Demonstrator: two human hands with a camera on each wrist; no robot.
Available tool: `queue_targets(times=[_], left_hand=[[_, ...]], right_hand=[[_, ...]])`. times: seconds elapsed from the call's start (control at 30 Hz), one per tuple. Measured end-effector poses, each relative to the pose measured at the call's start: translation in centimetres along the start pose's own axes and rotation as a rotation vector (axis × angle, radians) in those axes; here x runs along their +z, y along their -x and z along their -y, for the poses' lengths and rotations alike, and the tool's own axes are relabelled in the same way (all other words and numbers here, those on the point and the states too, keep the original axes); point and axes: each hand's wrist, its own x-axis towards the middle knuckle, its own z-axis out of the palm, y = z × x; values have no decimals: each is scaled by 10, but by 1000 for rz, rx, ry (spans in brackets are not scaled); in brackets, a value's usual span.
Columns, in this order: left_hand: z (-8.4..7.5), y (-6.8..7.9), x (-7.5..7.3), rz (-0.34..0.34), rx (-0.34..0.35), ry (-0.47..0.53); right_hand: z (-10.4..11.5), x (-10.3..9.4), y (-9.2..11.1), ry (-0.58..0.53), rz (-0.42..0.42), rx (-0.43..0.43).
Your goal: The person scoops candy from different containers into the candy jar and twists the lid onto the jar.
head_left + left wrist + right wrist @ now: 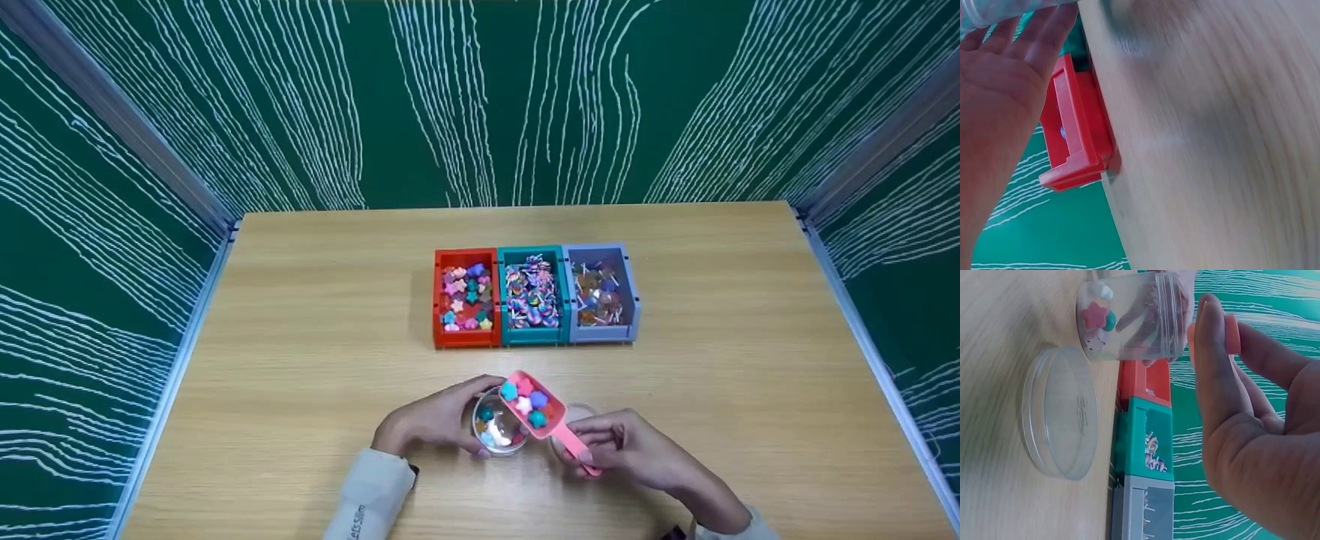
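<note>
My left hand (431,418) holds a clear plastic jar (499,433), with fingers and thumb curled round its sides. Several star-shaped candies, among them a pink star (1094,315), lie at the jar's bottom. In my right hand (637,452) the handle of a pink scoop (558,428) is pinched between thumb and fingers. The scoop carries several coloured stars and its bowl reaches over the right part of the jar's mouth. Only the jar's edge (1013,8) shows in the left wrist view, above the left palm (999,98).
A clear round lid (1064,413) lies on the table, partly under the right hand in the head view. Behind the jar stand three joined bins: red (466,340) with stars, teal (534,335) with striped lollipop pieces, grey-blue (604,334) with small lollipops.
</note>
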Motion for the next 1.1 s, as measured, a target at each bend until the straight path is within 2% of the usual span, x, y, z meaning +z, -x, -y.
queue_targets(times=[0.27,0.5,0.77,1.1], left_hand=[[-1,-1,0,-3,-16,21],[-1,0,0,-9,28,10],[1,-1,0,-1,17,60],[2,-2,0,-1,-6,59]], right_hand=[[4,-2,3,107,21,4],[10,0,5,143,51,-43],[23,-1,3,203,62,4],[36,-2,-2,283,55,42]])
